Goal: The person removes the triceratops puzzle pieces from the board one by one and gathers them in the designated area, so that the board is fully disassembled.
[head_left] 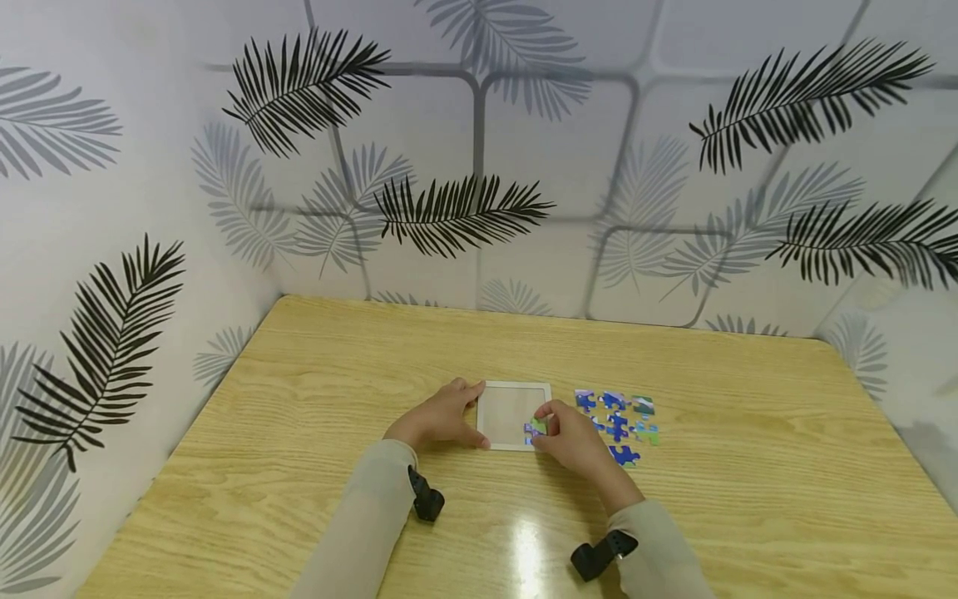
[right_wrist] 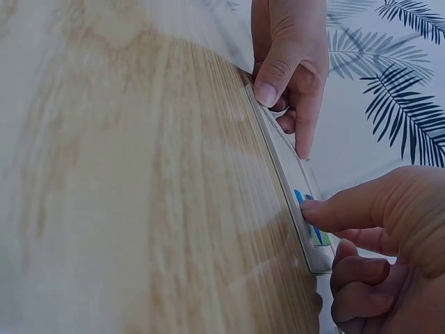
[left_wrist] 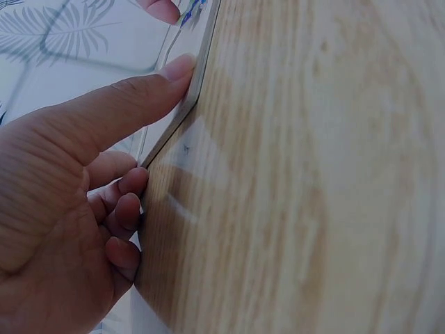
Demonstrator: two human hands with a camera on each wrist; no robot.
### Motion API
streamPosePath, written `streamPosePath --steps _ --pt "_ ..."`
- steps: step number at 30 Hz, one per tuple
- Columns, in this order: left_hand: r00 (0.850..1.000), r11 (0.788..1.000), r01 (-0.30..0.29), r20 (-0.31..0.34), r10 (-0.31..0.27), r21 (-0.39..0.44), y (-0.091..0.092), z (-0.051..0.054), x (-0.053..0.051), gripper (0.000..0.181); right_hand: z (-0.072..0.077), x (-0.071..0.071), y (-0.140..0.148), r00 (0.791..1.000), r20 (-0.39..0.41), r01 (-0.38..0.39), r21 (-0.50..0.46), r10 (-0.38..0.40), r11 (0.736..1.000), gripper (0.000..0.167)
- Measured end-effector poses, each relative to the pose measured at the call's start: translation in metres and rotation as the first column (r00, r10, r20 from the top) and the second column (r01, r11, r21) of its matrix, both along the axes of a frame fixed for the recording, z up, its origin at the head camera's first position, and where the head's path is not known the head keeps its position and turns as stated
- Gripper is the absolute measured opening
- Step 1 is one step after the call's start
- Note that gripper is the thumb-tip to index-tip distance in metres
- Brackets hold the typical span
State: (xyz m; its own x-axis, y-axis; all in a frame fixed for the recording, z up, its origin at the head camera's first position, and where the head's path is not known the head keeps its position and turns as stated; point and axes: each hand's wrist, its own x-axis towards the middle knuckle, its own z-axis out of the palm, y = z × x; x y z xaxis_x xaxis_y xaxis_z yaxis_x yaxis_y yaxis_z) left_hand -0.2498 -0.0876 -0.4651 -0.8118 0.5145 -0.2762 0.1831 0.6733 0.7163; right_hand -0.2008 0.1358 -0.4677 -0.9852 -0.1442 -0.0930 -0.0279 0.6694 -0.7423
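A square white-rimmed puzzle frame (head_left: 516, 384) lies on the table. My left hand (head_left: 445, 414) grips its left side, with the thumb on the near left corner and the index finger at the far left corner. In the left wrist view the thumb (left_wrist: 132, 104) presses the rim and the other fingers curl beside it. At the frame's near right corner, my right hand (head_left: 572, 437) pinches a green, purple and blue jigsaw piece (head_left: 534, 428). The right wrist view shows the right thumb (right_wrist: 354, 207) on that piece, inside the rim; the fingers partly hide it.
Several loose blue, purple and green jigsaw pieces (head_left: 617, 426) lie right of the frame, some partly behind the right hand. The wooden table (head_left: 359, 349) meets a leaf-patterned wall (head_left: 539, 266) at the back. Each wrist wears a black camera (head_left: 427, 497).
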Motion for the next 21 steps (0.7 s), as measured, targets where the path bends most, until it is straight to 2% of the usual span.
streamPosePath --steps 7,12,21 --pt "1.000 1.000 -0.001 0.002 0.001 -0.006 0.0001 -0.0010 -0.0005 0.099 -0.0016 -0.0013 -0.0004 0.999 -0.041 0.012 0.006 -0.012 1.000 0.026" --pt "1.000 1.000 0.007 -0.004 -0.007 -0.014 0.0004 -0.0009 -0.0005 0.098 -0.0039 -0.0010 -0.0023 0.999 -0.031 0.032 0.012 -0.032 0.999 0.025" --pt "1.000 1.000 0.015 -0.011 -0.015 -0.007 0.0008 0.0011 -0.0005 0.098 -0.0050 0.0000 0.0044 0.994 -0.073 0.074 -0.081 -0.080 0.994 0.012"
